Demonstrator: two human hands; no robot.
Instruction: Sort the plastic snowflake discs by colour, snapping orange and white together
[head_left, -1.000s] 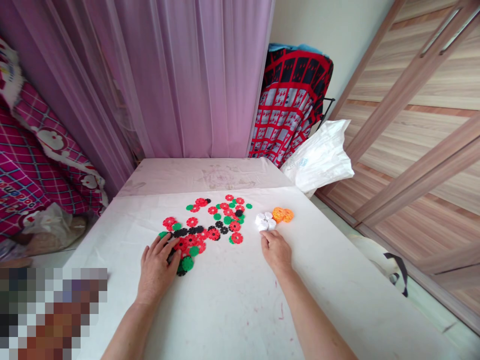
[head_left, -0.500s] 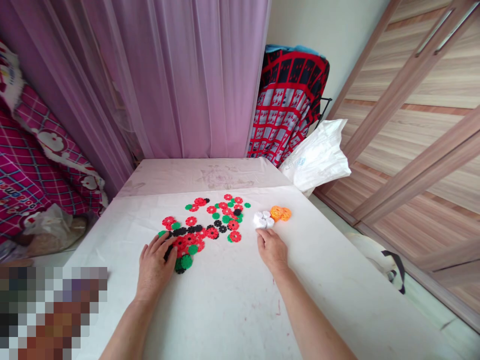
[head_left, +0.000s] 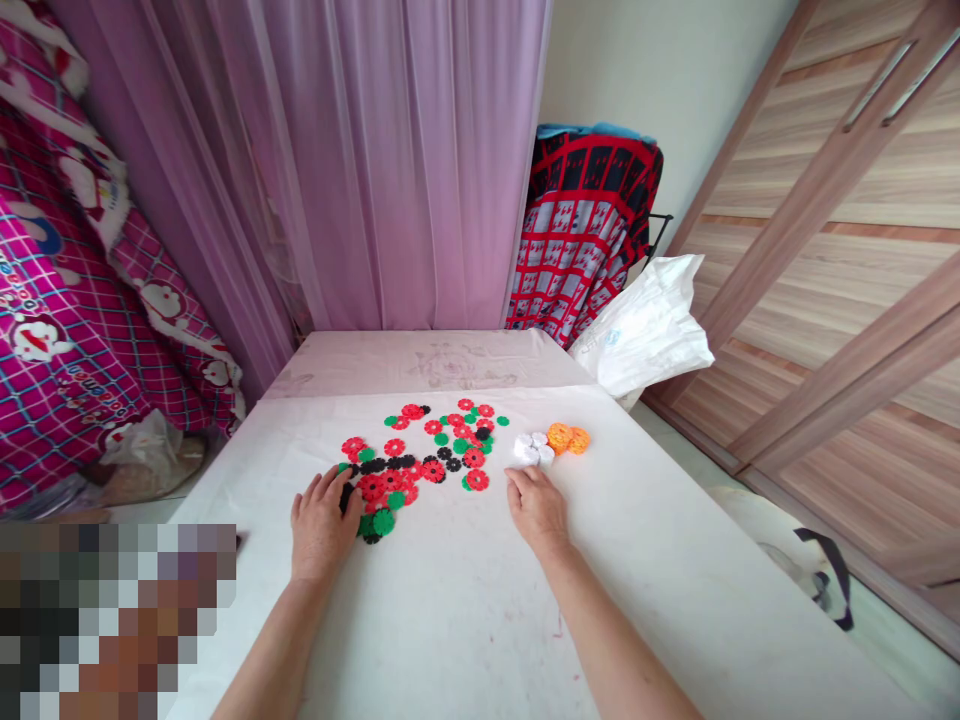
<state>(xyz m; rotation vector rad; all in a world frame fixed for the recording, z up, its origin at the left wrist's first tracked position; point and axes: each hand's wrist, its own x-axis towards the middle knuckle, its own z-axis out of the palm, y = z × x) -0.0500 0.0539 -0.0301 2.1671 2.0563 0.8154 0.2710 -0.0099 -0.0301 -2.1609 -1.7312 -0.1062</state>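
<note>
My left hand lies at the left edge of a spread of flower-shaped plastic discs, its fingers and thumb apart around a black disc. Red discs and green discs lie just right of its thumb, some overlapping. My right hand hovers low over or rests on the table, fingers loosely bent, with nothing visible in them. Just beyond its fingertips sits a small group of white discs. Orange discs are heaped beside the white ones, to the right.
The table has a pale cover. A purple curtain hangs behind it. A white bag stands past the far right corner, and a wooden wardrobe lines the right. A pink checked blanket hangs at left.
My right hand has drawn slightly left and back from the white discs. My left hand stays by the same black disc. The whole view has shifted a little.
</note>
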